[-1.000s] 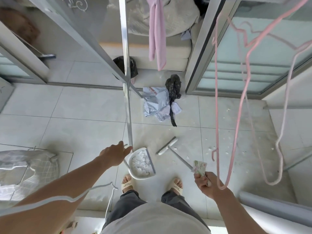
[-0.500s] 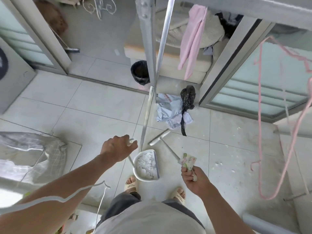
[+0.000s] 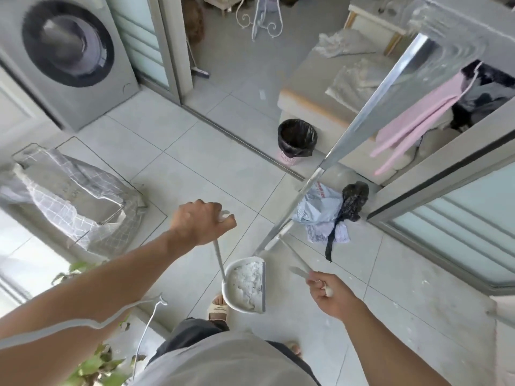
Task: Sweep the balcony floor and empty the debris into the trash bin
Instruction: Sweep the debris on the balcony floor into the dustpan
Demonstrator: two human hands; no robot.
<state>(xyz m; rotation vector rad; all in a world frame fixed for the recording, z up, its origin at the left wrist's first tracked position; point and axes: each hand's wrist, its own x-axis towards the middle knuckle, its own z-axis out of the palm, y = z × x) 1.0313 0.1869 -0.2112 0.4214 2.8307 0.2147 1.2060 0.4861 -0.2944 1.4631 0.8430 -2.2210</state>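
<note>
A person's left hand (image 3: 202, 221) grips the handle of a dustpan (image 3: 245, 286) loaded with white debris, while the right hand (image 3: 330, 295) holds the broom (image 3: 295, 259). Sweeping looks largely done; emptying remains, with the black-lined bin (image 3: 296, 140) standing well beyond, across the floor (image 3: 195, 168).

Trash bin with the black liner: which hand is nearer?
Left. The left hand is below-left of the trash bin; the right hand is farther, lower down.
</note>
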